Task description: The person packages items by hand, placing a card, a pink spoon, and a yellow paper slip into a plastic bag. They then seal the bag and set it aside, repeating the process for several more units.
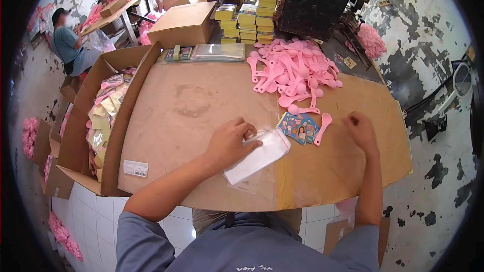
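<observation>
My left hand (236, 140) is closed on the edge of a stack of clear plastic bags (259, 157), thumb on top, above the cardboard-covered table (191, 95). Just right of the bags lie several blue printed cards (301, 128), fanned out. A single pink spoon (322, 129) rests at the cards' right edge. Behind them is a heap of pink spoons (295, 68). To the right of the single spoon, my right hand (360, 127) is raised over the cardboard with its fingers curled; whether it holds anything is too blurred to tell.
An open carton (108, 121) of packed items stands along the left edge. At the back are a closed box (181, 22), yellow card stacks (247, 20), flat plastic bags (219, 52) and a dark machine (315, 5). A person (70, 45) sits at far left.
</observation>
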`<control>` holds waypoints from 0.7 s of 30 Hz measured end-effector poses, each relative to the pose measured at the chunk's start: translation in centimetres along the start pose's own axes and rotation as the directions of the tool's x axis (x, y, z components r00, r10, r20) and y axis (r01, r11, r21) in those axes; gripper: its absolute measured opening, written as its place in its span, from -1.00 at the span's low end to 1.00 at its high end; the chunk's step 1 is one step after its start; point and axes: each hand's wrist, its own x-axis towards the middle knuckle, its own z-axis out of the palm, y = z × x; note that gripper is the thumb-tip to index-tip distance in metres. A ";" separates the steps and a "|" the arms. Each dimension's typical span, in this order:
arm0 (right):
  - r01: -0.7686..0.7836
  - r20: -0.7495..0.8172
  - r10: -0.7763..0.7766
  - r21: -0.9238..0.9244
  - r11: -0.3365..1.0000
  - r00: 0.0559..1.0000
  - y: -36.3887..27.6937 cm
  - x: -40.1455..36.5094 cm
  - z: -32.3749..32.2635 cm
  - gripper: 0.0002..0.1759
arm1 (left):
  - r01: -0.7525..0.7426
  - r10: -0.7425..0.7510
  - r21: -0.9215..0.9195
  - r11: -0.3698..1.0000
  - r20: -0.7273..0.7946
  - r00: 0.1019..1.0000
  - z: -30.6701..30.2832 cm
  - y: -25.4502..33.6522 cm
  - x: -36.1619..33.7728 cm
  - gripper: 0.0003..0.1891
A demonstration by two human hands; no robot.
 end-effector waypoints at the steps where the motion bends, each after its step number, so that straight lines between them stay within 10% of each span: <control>1: -0.007 0.033 0.007 -0.005 1.000 0.999 -2.3 -0.8 1.0 -0.75 | 0.045 -0.044 -0.035 0.998 0.018 0.999 0.0 0.1 0.0 -0.71; 7: 0.477 0.054 -0.474 -0.081 0.875 0.879 -7.5 -2.5 5.3 -0.64 | 0.110 -0.117 -0.196 0.974 -0.022 0.993 -0.9 0.5 -0.3 -0.81; 11: 0.464 0.119 -0.457 -0.033 0.885 0.881 -8.5 -1.1 4.6 -0.67 | -0.067 0.004 -0.344 0.937 -0.179 0.984 -1.0 -0.5 0.0 -0.80; 17: 0.322 0.197 -0.372 0.244 0.915 0.907 -9.4 0.5 3.9 -0.74 | 0.191 -0.197 -0.865 0.463 0.109 0.974 -2.0 -0.4 0.2 -0.46; 21: 0.372 0.200 -0.395 0.143 0.917 0.897 -9.3 1.4 3.2 -0.79 | 0.170 -0.158 -0.871 0.460 0.108 0.981 -2.3 0.0 0.3 -0.22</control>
